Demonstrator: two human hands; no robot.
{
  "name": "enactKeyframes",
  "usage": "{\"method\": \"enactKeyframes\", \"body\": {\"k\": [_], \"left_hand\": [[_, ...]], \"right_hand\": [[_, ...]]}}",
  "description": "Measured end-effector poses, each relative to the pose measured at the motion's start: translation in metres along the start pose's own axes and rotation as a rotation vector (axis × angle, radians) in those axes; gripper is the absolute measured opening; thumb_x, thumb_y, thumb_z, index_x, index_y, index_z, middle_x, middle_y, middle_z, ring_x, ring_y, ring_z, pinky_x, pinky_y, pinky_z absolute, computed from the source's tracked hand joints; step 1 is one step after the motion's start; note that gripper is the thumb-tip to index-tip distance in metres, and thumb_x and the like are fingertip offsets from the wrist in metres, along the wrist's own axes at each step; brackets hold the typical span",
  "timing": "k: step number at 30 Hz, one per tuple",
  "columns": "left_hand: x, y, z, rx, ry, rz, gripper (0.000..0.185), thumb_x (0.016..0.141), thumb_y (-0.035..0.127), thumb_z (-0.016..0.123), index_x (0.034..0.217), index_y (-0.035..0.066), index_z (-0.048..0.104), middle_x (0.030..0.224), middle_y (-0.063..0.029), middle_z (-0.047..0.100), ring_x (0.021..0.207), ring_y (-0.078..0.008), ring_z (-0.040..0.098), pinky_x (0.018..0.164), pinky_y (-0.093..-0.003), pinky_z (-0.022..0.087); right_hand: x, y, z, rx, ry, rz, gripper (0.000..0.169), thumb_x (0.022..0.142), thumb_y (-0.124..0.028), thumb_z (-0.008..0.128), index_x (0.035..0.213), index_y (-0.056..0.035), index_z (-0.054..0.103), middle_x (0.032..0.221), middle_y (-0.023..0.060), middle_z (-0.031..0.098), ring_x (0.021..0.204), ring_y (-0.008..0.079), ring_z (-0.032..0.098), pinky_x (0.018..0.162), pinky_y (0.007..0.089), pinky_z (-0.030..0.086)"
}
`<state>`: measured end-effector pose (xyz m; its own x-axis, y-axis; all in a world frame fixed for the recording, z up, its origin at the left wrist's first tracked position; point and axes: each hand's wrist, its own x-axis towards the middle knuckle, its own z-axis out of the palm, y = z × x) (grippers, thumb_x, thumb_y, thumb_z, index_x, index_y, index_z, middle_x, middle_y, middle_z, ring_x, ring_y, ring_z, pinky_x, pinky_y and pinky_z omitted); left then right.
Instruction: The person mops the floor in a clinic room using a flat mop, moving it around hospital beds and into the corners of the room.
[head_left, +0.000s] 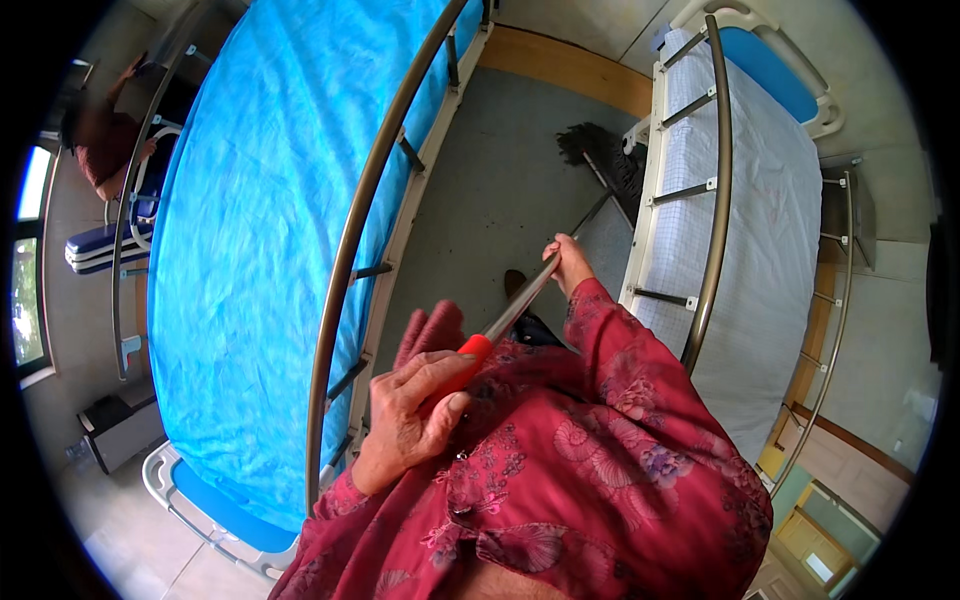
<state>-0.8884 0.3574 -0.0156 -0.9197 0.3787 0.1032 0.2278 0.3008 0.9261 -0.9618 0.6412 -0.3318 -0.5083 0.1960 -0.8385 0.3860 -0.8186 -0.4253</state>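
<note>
A mop with a metal handle (521, 300) and a red end grip (475, 349) slants away from my body. My left hand (412, 420) is around the red grip, thumb uppermost. Farther down, my right hand (568, 262) is closed around the metal part. The dark stringy mop head (592, 142) lies on the grey floor (502, 172) beside a wheel of the right bed. A second thin rod (609, 187) crosses near the mop head; what it belongs to is unclear. Just beyond my left hand shows a dark red ribbed thing (435, 330), blurred.
A bed with a bright blue sheet (262, 225) and brown side rail (360, 202) stands left. Right is a bed with a white checked sheet (757, 210) and side rail (720, 150). Beyond the left bed are a person (109, 146) and a dark blue padded chair (105, 240).
</note>
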Motion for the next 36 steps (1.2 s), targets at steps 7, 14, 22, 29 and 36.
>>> {"method": "enactKeyframes", "body": {"k": [7,14,22,29,36], "left_hand": [[-0.088,0.018,-0.068,0.156,0.133,-0.145,0.041,0.074,0.034,0.049,0.088,-0.002,0.063,0.079,-0.0158,0.064,0.064,-0.0234,0.062,0.062,-0.0297,0.047],[-0.208,0.030,-0.122,0.062,0.540,-0.412,0.042,0.080,0.036,0.048,0.088,-0.003,0.063,0.078,-0.0128,0.064,0.063,-0.0173,0.060,0.057,-0.0273,0.047],[-0.300,0.060,-0.147,0.245,0.746,-0.327,0.055,0.081,0.050,0.046,0.084,-0.002,0.064,0.073,-0.0154,0.064,0.085,-0.0290,0.061,0.087,-0.0378,0.039],[-0.302,0.072,-0.150,0.134,0.353,-0.318,0.036,0.078,0.034,0.054,0.085,0.001,0.065,0.077,-0.0174,0.064,0.102,-0.0362,0.055,0.098,-0.0436,0.029],[-0.308,0.098,-0.134,0.156,0.434,-0.205,0.029,0.079,0.024,0.050,0.088,0.001,0.064,0.079,-0.0165,0.065,0.072,-0.0276,0.065,0.087,-0.0377,0.044]], "right_hand": [[-0.051,0.110,0.050,-0.142,-0.018,0.123,0.018,0.080,-0.023,0.046,0.071,-0.0086,0.043,0.056,0.0041,0.045,0.051,0.0174,0.047,0.044,0.0318,0.039],[-0.126,0.228,0.084,-0.497,0.065,0.235,0.018,0.075,-0.021,0.042,0.062,-0.0086,0.047,0.055,0.0059,0.050,0.044,0.0191,0.045,0.037,0.0324,0.033],[-0.187,0.316,0.069,-0.708,-0.198,0.335,0.027,0.077,-0.026,0.044,0.064,-0.0039,0.051,0.060,0.0078,0.052,0.049,0.0202,0.048,0.037,0.0339,0.035],[-0.181,0.295,0.057,-0.744,-0.177,0.490,0.012,0.075,-0.012,0.043,0.066,-0.0037,0.045,0.061,0.0101,0.049,0.056,0.0217,0.051,0.045,0.0332,0.043],[-0.216,0.288,0.065,-0.896,-0.496,0.446,0.015,0.078,-0.018,0.042,0.066,-0.0106,0.047,0.059,0.0039,0.049,0.046,0.0162,0.041,0.037,0.0274,0.028]]}}
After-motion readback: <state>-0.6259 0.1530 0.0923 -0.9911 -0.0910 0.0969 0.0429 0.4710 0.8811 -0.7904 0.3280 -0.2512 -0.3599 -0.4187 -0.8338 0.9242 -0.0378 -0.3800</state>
